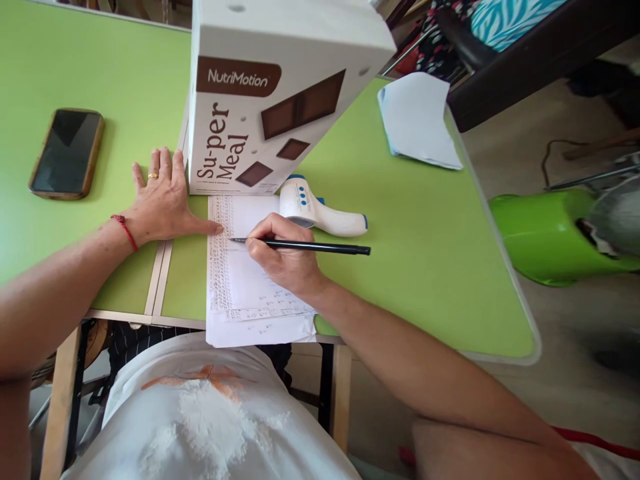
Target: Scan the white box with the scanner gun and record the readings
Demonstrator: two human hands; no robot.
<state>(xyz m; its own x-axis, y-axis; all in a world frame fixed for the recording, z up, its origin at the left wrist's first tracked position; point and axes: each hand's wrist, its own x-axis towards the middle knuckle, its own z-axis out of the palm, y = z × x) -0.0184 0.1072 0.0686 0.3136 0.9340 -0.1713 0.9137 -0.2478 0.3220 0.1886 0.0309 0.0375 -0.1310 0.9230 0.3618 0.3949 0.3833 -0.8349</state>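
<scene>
My right hand grips a black pen, its tip at the written columns of a paper sheet. Rows of small handwriting fill the sheet's left side, and more marks stand near its bottom. Spread flat on the green table, my left hand reaches its thumb onto the sheet's left edge. A gold ring and a red string bracelet are on that hand and wrist. Just beyond my right hand lies a white infrared thermometer with blue parts. A white NutriMotion box stands behind the sheet, partly over its top.
A phone in a brown case lies left of my left hand. Folded papers rest near the table's right edge. A metal-trimmed seam crosses the table by my left hand. Beyond the right edge, a green bucket is on the floor.
</scene>
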